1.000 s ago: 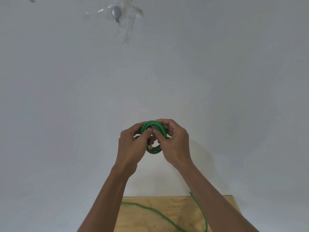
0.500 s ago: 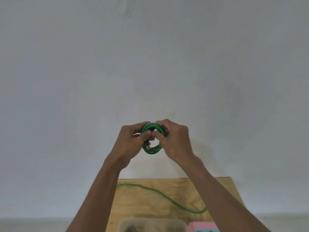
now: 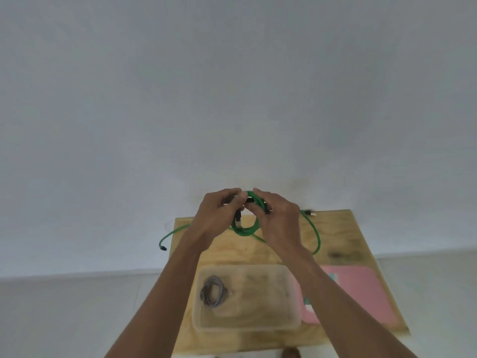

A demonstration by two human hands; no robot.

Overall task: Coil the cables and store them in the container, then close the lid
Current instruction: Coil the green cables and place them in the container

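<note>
Change: the view has tipped down since before; container (image 3: pixel 247 324) and pink lid (image 3: pixel 361 293) are now in sight.
Hands: left hand (image 3: pixel 219 215) and right hand (image 3: pixel 278 218) both grip the green cable (image 3: pixel 244 229) coil.
Container: holds a grey coiled cable (image 3: pixel 213 294).

Bare indoor room, type unclear: plain white wall (image 3: pixel 232 99), small plywood table (image 3: pixel 335 233).

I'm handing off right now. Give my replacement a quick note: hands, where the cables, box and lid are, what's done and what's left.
Left hand and right hand both grip the green coil above the wooden table.
A loose green cable trails across the table.
Clear container is open, with a grey coiled cable inside.
Pink lid lies right of the container.
Left: finish coiling, store the green cable, close the lid.
</note>
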